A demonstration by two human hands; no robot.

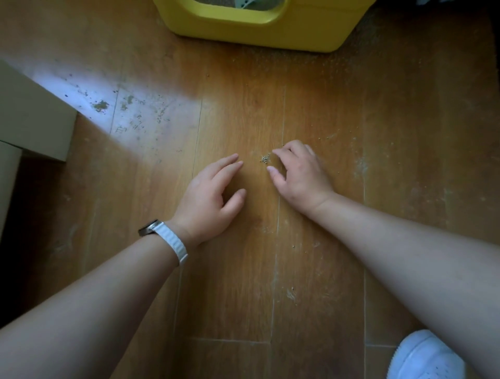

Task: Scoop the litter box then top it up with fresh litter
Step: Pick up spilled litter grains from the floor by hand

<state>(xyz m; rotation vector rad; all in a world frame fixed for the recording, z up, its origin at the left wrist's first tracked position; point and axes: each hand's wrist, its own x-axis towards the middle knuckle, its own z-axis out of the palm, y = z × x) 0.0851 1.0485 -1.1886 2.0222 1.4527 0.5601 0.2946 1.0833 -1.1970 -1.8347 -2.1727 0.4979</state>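
The yellow litter box (259, 29) stands on the wooden floor at the top of the view; grey litter and a pale scoop (244, 3) show through its opening. A small pile of spilled litter grains (266, 158) lies on the floor. My right hand (300, 175) rests on the floor just right of the pile, fingers curled around it, holding nothing. My left hand (211, 197), with a white watch band on the wrist, lies flat on the floor a little left of the pile, fingers apart.
Scattered litter dust and grains (328, 137) speckle the floor (297, 270) near the box and to the right. A beige furniture edge (32, 119) juts in at the left. A white shoe (424, 357) sits at the bottom right.
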